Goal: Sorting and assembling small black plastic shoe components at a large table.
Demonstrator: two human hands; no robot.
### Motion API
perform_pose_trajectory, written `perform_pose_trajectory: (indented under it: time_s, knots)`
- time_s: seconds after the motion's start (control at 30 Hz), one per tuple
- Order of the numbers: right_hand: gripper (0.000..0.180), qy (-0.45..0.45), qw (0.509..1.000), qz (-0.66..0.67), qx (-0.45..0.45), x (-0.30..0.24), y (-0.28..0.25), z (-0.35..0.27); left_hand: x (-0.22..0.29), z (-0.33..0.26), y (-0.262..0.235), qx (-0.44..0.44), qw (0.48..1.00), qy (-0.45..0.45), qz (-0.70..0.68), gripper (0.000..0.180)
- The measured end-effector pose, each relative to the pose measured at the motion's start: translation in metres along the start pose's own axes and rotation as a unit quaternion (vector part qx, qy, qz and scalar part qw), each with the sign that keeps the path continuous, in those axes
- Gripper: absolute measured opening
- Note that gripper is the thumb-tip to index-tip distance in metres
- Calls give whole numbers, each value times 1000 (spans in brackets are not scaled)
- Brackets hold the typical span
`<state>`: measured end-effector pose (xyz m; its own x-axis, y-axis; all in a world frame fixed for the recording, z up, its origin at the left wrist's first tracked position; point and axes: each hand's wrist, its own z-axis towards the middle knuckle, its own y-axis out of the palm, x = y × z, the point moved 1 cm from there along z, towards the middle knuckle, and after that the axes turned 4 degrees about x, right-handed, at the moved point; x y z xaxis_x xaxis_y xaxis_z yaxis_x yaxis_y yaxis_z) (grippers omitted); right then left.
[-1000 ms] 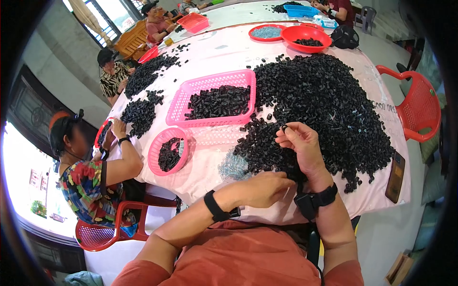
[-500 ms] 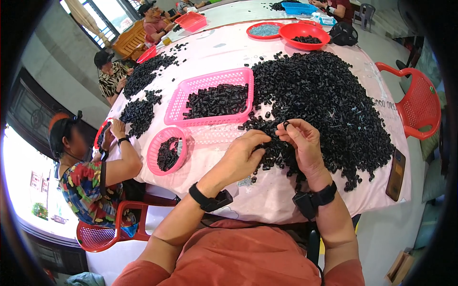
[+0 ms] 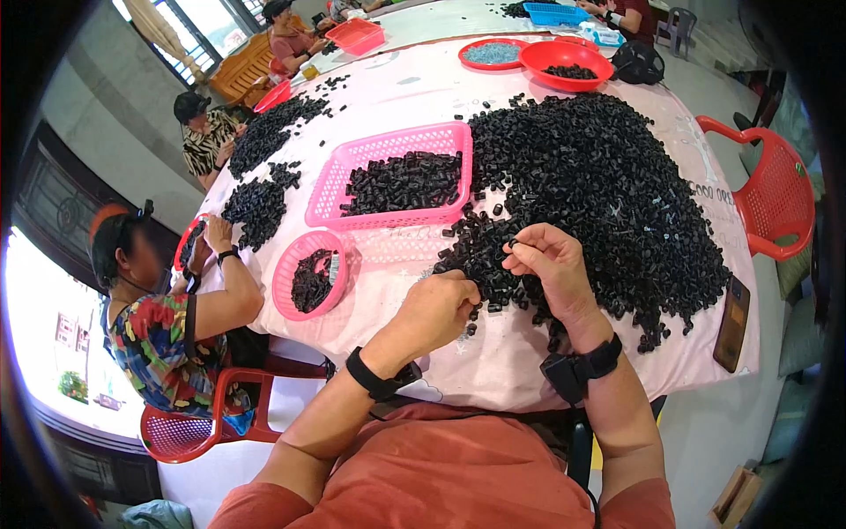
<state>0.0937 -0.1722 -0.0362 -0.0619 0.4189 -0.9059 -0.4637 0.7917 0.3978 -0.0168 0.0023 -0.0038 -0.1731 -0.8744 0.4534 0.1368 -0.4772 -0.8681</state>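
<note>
The near edge of the tabletop (image 3: 493, 388) runs just below both wrists, its pale cloth hanging over toward the person's lap. A patch of bare cloth lies to the left of the left hand (image 3: 438, 309), between it and the round pink basket (image 3: 284, 280); beyond that hand sits the rectangular pink basket (image 3: 328, 188), filled with black parts. To the right of the right hand (image 3: 551, 269) and beyond it, the big heap of small black parts (image 3: 599, 185) covers most of the cloth almost to the far rim.

The left hand is curled nearly into a fist, knuckles up, fingertips down on loose black parts at the heap's near fringe; what it grips I cannot tell. The right hand is half closed, thumb and forefinger pinched on one small black part (image 3: 512, 243) at its upper left, lifted just above the heap. A dark phone (image 3: 733, 323) lies well to the right near the tabletop's edge.
</note>
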Motion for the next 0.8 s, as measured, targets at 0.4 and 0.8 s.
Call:
perform_pose_trajectory:
  time_s: [0.4,0.8]
  knots:
    - [17,40,998,-26,-51,-5,7,-5,8,-6,4,-37,997,-1,67,9]
    - [18,99,987,-83,-98,0,8,-6,7,-6,5,10,1000,-23,1,11]
